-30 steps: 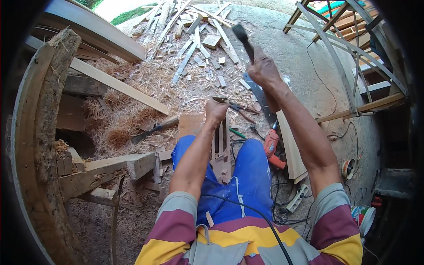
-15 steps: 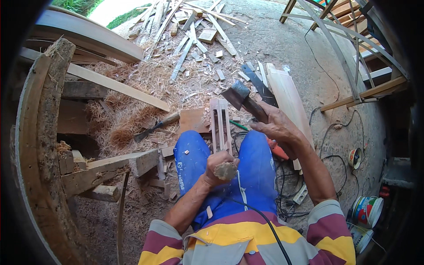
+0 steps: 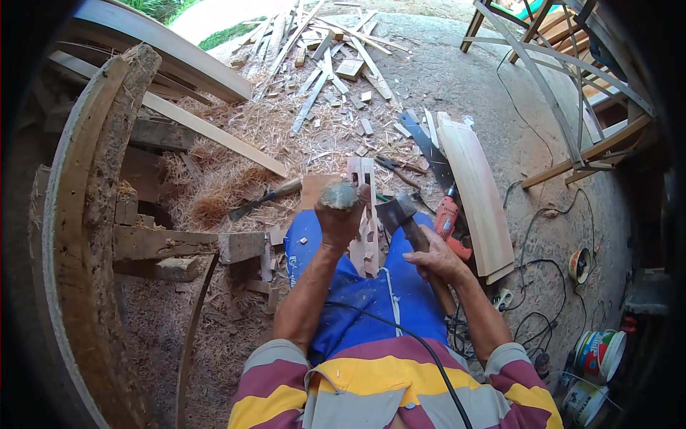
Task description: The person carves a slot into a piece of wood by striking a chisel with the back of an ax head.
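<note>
My left hand [image 3: 339, 227] is closed around a thick wooden tool handle [image 3: 339, 194], held upright so its round, battered butt faces up; its lower end is hidden. Just beneath and beside it, a pale wooden piece with cut slots [image 3: 364, 247] lies lengthwise between my thighs. My right hand [image 3: 437, 259] grips a hatchet [image 3: 412, 227] by its dark wooden shaft, over my right thigh. The hatchet's dark metal head lies to the right of the slotted wood, apart from the handle's butt.
An orange power drill [image 3: 447, 218] and broad boards [image 3: 477, 193] lie at my right, near loose cables. Pliers [image 3: 400, 170] and a wooden-handled chisel [image 3: 268, 199] lie ahead. A rough timber frame [image 3: 86, 236] stands left. Offcuts [image 3: 336, 64] and shavings cover the ground.
My left hand has moved forward with the upright handle, over the slotted wood. My right hand has brought the hatchet down and nearer to me. The slotted wood now shows a different face.
</note>
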`<action>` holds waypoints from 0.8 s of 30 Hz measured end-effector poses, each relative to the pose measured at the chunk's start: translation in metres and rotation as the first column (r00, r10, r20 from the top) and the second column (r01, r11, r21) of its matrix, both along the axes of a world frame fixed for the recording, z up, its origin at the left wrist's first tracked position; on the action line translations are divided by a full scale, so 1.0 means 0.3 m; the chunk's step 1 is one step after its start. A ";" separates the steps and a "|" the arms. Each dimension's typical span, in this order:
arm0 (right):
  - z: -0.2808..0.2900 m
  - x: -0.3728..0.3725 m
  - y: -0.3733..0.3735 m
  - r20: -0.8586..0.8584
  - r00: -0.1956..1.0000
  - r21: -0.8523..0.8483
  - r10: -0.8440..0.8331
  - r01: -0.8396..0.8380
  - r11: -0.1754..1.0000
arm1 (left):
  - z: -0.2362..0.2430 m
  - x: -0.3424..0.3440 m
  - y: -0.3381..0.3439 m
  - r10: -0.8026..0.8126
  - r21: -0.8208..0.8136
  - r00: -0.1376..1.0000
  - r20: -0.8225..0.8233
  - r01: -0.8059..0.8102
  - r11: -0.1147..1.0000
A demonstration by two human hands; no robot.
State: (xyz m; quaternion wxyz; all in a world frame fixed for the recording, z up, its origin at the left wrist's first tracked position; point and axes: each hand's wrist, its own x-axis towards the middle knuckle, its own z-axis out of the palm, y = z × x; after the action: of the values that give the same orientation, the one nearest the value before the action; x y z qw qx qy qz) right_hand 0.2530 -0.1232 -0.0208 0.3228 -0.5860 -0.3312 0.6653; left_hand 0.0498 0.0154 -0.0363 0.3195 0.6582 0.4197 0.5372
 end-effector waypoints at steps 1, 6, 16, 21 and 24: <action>0.005 -0.004 -0.009 0.012 1.000 0.019 0.001 -0.001 1.000 | -0.013 0.003 0.023 0.107 0.057 0.994 -0.036 -0.105 0.993; 0.036 0.008 -0.084 0.044 0.994 0.066 -0.098 0.095 0.993 | 0.099 -0.006 -0.003 -0.069 -0.164 0.959 0.277 0.117 0.979; 0.106 -0.017 -0.126 0.017 0.989 0.091 -0.145 0.143 0.986 | 0.032 -0.005 -0.056 -0.183 -0.169 0.938 0.295 0.240 0.956; 0.107 -0.028 -0.133 0.004 0.989 0.115 -0.145 0.144 0.983 | -0.030 -0.010 -0.037 -0.128 -0.121 0.965 0.229 0.159 0.980; 0.114 -0.037 -0.137 0.010 0.982 0.107 -0.187 0.185 0.977 | -0.020 0.046 -0.049 -0.224 0.116 0.974 -0.025 0.225 0.967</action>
State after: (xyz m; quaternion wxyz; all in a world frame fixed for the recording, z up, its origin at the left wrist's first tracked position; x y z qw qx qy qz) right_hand 0.2420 -0.1643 0.0135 0.4108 -0.6031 -0.3130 0.6079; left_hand 0.0634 0.0008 -0.0423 0.3360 0.7225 0.3117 0.5175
